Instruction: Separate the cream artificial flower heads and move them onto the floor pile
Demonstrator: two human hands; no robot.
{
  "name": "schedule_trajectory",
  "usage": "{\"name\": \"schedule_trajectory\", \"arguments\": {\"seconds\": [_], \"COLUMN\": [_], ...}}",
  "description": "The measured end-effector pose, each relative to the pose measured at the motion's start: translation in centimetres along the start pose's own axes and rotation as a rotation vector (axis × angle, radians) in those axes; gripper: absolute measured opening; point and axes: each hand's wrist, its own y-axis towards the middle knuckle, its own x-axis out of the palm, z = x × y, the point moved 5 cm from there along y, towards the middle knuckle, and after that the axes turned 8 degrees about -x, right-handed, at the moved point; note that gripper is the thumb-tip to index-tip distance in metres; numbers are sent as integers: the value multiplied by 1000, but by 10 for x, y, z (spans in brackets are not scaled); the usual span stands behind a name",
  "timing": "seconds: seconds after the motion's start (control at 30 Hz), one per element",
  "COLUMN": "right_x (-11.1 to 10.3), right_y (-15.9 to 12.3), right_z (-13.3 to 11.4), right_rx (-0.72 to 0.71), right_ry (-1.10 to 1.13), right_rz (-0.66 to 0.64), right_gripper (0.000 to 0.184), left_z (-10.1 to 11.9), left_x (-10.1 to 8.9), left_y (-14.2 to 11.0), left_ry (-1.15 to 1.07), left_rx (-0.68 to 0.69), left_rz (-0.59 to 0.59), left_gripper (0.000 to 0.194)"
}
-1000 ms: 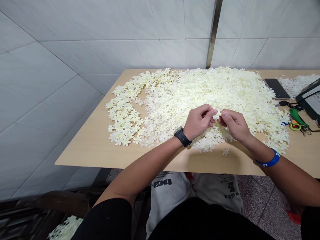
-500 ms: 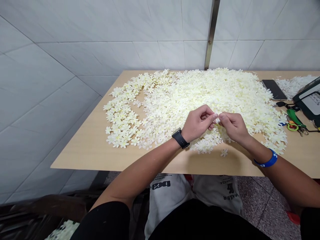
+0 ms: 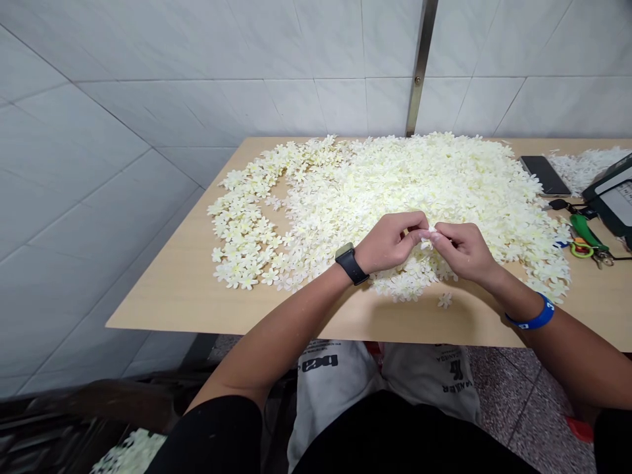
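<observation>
White petal matter: one small flower piece (image 3: 425, 244), held at the meeting of two bare hands over the near part of a heaped flower pile (image 3: 405, 178), above the bench (image 3: 178, 296). Left hand (image 3: 388, 245), black watch (image 3: 351, 263) at the wrist: came to the piece from nine o'clock, thumb and finger clamped on it. Right hand (image 3: 467, 253), blue wristband (image 3: 536, 316) below: met it from three o'clock, fingertips likewise pinched on it. Neither hand was clearly the nearer; long axis, too small and covered to tell. Pile: chiefly from ten round to two o'clock of the grip, reaching beneath the hands. Thinner flower band (image 3: 241, 240): nine to ten o'clock, curved. Single loose flower (image 3: 445, 301): near, between five and six. Dark phone (image 3: 546, 176): two o'clock, flat; white slivers (image 3: 585, 168) just beyond. Green strap (image 3: 583, 230) with keys (image 3: 603, 260): about three. Dark box (image 3: 612, 197): between two and three, contents not shown. More white flowers (image 3: 132, 454): eight o'clock, below bench level; whether a container held them could not be told.
</observation>
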Motion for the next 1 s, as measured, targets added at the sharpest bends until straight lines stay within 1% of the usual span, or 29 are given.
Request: {"name": "schedule_trajectory", "arguments": {"seconds": [0.1, 0.2, 0.33, 0.4, 0.47, 0.57, 0.63, 0.7, 0.73, 0.8, 0.9, 0.97, 1.0], "right_x": [2, 4, 2, 1, -2, -5, -6, -5, -4, -1, 3, 5, 4], "right_y": [-1, 0, 0, 0, -1, 0, 0, 0, 0, 1, 1, 1, 1], "right_z": [3, 4, 1, 0, -1, 0, 0, 0, 0, 1, 3, 2, 0], "right_rx": [66, 114, 89, 86, 90, 89, 79, 63, 63, 82, 119, 114, 106], "right_ry": [118, 192, 162, 114, 73, 15, -18, -27, -19, 25, 118, 150, 151], "right_rz": [38, 38, 59, 77, 99, 118, 119, 112, 110, 102, 73, 49, 48], "right_gripper": [50, 40, 36, 39, 44, 52, 56, 58, 59, 58, 46, 39, 39], "left_z": [-1, -4, -4, -3, -2, -5, -7, -7, -7, -8, -10, -9, -9], "left_x": [-2, -1, 1, 4, 9, 15, 18, 20, 20, 15, 7, 6, 6], "left_y": [0, -1, -4, -4, -4, -3, -2, -2, -2, -1, -2, -3, -3], "left_ry": [-108, -124, -82, -69, -88, -175, -244, -272, -261, -207, -126, -92, -82], "left_rx": [-45, -57, -29, -17, -27, -100, -144, -158, -156, -146, -124, -102, -89], "left_rz": [100, 155, 225, 195, 124, 48, -1, -45, -45, 27, 163, 191, 188], "left_gripper": [46, 49, 56, 55, 50, 36, 31, 26, 25, 27, 36, 44, 48]}}
